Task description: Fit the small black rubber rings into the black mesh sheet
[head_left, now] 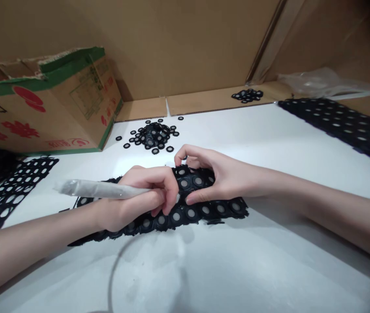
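In my left hand is a pale, pen-like tool that looks wrapped in clear plastic or tape; its working end is hidden behind my fingers. Under both hands lies a black sheet with rows of round, pale-centred pieces, apparently rubber. Its far right part is bent up, and my right hand grips that part between the thumb in front and the fingers behind. The fingers of my left hand press close against the sheet beside my right thumb.
Beyond the hands is a pile of loose black rings, with a smaller pile farther back. A cardboard box stands at left. A holed black sheet lies left, another black sheet right, near a clear plastic bag.
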Motion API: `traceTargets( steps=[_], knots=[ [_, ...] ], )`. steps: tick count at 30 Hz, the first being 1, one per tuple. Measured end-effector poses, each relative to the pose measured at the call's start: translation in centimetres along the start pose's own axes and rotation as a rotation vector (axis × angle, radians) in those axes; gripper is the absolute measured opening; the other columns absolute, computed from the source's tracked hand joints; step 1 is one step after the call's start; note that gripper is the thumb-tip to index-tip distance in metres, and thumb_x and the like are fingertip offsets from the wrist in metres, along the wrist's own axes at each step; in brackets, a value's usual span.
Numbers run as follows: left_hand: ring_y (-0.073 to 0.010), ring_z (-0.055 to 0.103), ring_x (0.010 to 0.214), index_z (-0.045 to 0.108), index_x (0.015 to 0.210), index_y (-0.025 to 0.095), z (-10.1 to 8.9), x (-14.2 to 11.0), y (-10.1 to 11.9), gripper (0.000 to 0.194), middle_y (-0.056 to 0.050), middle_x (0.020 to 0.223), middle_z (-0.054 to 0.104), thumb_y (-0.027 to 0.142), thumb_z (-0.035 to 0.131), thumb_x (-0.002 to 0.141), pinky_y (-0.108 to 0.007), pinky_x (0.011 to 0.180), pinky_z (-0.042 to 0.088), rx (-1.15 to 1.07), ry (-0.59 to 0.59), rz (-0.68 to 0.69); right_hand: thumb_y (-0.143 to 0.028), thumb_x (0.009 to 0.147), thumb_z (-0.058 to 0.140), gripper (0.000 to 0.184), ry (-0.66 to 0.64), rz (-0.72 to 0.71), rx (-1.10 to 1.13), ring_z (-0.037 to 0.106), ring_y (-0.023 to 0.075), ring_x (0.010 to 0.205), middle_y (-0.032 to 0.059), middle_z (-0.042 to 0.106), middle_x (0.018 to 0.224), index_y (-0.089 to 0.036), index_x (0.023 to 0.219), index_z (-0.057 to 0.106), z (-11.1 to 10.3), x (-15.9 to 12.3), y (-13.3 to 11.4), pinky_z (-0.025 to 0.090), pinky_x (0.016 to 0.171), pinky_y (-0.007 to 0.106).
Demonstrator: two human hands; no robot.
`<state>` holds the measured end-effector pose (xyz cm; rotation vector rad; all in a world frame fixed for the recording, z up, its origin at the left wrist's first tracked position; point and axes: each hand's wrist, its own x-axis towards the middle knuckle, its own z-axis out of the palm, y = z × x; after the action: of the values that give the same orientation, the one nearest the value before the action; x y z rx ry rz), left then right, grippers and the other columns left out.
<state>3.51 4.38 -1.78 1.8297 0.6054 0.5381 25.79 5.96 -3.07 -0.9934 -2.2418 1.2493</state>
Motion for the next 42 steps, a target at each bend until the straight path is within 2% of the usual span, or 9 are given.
traceTargets(
  steps=[7,16,22,27,31,37,42],
  knots=[
    [-0.0082,0.051,0.053,0.053,0.074,0.015,0.0,-0.1,-0.1,0.014,0.0,0.063,0.059,0.006,0.043,0.077,-0.02,0.051,0.043,0.023,0.013,0.003,-0.039,0.069,0.076,0.051,-0.025,-0.022,0.038,0.055,0.0169,0.084,-0.0006,0.059,0.089,-0.024,0.104,0.042,0.0,0.1,0.1,0.04,0.072,0.027],
    [-0.0092,0.051,0.052,0.055,0.072,0.015,0.2,-0.2,-0.3,0.015,-0.002,0.066,0.063,0.01,0.043,0.079,-0.021,0.051,0.042,0.176,0.021,0.071,-0.036,0.071,0.074,0.048,-0.028,-0.038,-0.005,0.05,0.0138,0.074,-0.0036,0.053,0.081,-0.024,0.104,0.043,0.0,0.0,0.0,0.037,0.064,0.025],
    [-0.0076,0.05,0.051,0.052,0.07,0.014,0.0,0.4,-0.2,0.014,0.0,0.063,0.058,0.008,0.042,0.075,-0.019,0.049,0.04,0.011,-0.088,-0.025,-0.033,0.071,0.073,0.046,-0.04,-0.039,0.001,0.052,0.015,0.081,-0.0013,0.056,0.089,-0.023,0.105,0.044,0.0,0.0,-0.2,0.039,0.069,0.026],
    [-0.008,0.049,0.05,0.051,0.069,0.015,-0.1,0.5,0.0,0.012,0.0,0.06,0.056,0.007,0.042,0.072,-0.018,0.046,0.038,-0.064,-0.129,-0.094,-0.032,0.072,0.073,0.045,-0.036,-0.05,-0.005,0.054,0.0154,0.084,-0.0003,0.056,0.092,-0.023,0.104,0.044,0.0,0.0,-0.1,0.041,0.072,0.026],
    [-0.0082,0.048,0.05,0.051,0.07,0.015,0.1,0.4,0.0,0.012,0.0,0.06,0.056,0.007,0.043,0.072,-0.018,0.046,0.038,-0.087,-0.112,-0.109,-0.033,0.071,0.073,0.045,-0.032,-0.044,-0.001,0.056,0.0177,0.089,0.0014,0.058,0.097,-0.023,0.105,0.045,0.0,0.1,-0.1,0.042,0.074,0.028],
    [-0.0098,0.05,0.054,0.052,0.07,0.015,0.2,0.2,-0.2,0.012,-0.001,0.062,0.057,0.007,0.044,0.074,-0.021,0.05,0.042,-0.087,-0.045,-0.061,-0.036,0.071,0.072,0.045,-0.033,-0.023,-0.038,0.056,0.0199,0.095,0.0031,0.058,0.101,-0.023,0.105,0.046,0.0,-0.1,-0.5,0.042,0.078,0.03],
    [-0.01,0.051,0.055,0.055,0.072,0.014,0.2,-0.1,-0.4,0.012,-0.002,0.065,0.061,0.009,0.045,0.078,-0.021,0.051,0.043,0.005,0.0,0.009,-0.042,0.063,0.077,0.059,-0.055,0.075,-0.076,0.054,0.0192,0.086,0.0007,0.057,0.092,-0.026,0.108,0.043,0.0,-0.3,-1.1,0.042,0.073,0.03]
  ],
)
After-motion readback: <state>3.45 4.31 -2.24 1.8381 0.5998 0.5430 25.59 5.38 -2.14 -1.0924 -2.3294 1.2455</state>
